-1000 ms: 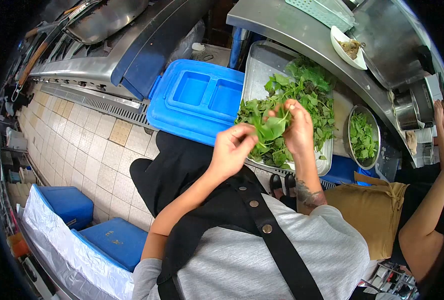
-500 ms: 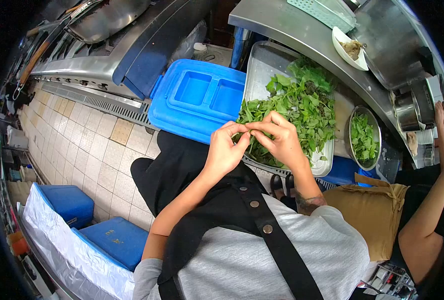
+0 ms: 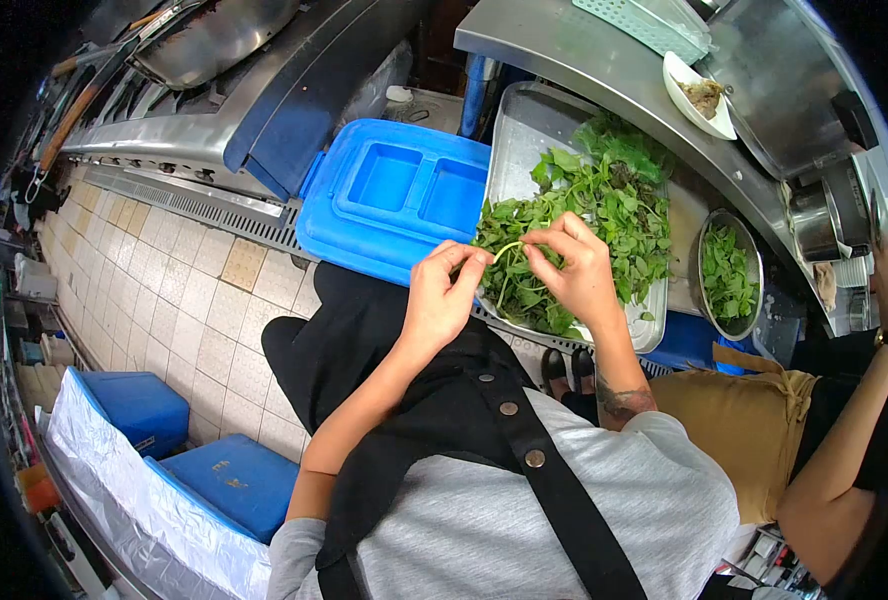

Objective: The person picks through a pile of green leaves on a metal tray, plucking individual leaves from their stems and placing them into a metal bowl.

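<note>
A thin pale green stem [image 3: 507,247] stretches between my two hands. My left hand [image 3: 438,300] pinches one end with thumb and forefinger, near the edge of the blue lid. My right hand [image 3: 579,268] pinches the other end, above the heap of leafy greens [image 3: 619,235]. That heap lies in a metal tray [image 3: 529,115], with a green plastic bag [image 3: 624,150] at its far end. Right of the tray, a round metal bowl [image 3: 758,285] holds picked green leaves [image 3: 727,270].
A blue lidded bin [image 3: 364,235] stands left of the tray. Over the tray's far side juts a steel counter [image 3: 554,45] with a white dish [image 3: 709,120]. At right, a co-worker's arm [image 3: 849,430] reaches forward. A stove [image 3: 174,130] stands far left.
My hands have drawn apart, the right one moving slightly right and up. The stem between them now shows. The co-worker's arm at the right has shifted.
</note>
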{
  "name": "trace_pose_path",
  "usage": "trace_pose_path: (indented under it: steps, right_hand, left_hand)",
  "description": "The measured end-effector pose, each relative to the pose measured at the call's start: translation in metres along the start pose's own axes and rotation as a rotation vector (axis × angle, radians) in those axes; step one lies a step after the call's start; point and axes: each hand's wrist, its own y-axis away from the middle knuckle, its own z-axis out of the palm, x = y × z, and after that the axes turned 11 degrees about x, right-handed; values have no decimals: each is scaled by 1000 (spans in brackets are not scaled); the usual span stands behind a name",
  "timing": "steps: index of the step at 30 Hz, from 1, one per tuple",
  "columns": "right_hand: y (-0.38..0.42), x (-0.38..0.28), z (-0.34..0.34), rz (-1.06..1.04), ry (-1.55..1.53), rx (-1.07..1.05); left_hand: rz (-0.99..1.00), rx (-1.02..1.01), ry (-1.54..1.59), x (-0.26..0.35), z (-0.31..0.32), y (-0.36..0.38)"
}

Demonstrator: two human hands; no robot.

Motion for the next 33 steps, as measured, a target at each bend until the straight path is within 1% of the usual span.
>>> trace_pose_path:
  steps: [8, 11, 14, 17, 20, 22, 26, 27, 30, 31, 33]
  right_hand:
    - [1, -4, 3, -3, -2, -29]
    - [3, -1, 7, -19, -2, -35]
    - [4, -2, 10, -29, -22, -49]
    - [7, -6, 15, -30, -60, -81]
    - [11, -8, 22, -29, -89, -71]
    - [13, -9, 24, -4, -104, -39]
    - [12, -8, 25, 125, -237, 14]
    - [13, -8, 25, 204, -306, 24]
    - [18, 7, 30, 322, -547, 42]
    - [19, 10, 31, 365, -612, 14]
    - [21, 15, 25, 775, -939, -16]
  left_hand:
    - [-6, -49, 0, 7, 0, 2]
    - [4, 15, 82, 8, 1, 2]
    - [90, -2, 12, 10, 0, 2]
    - [80, -1, -16, 10, 4, 3]
    - [-29, -4, -79, 10, 0, 1]
    - [-8, 22, -60, 8, 1, 1]
    - [-15, -10, 50, 5, 1, 0]
    - [-13, -24, 89, 5, 1, -1]
    - [33, -79, 148, 8, 6, 4]
    - [42, -106, 201, 8, 8, 6]
    - [86, -122, 183, 11, 9, 9]
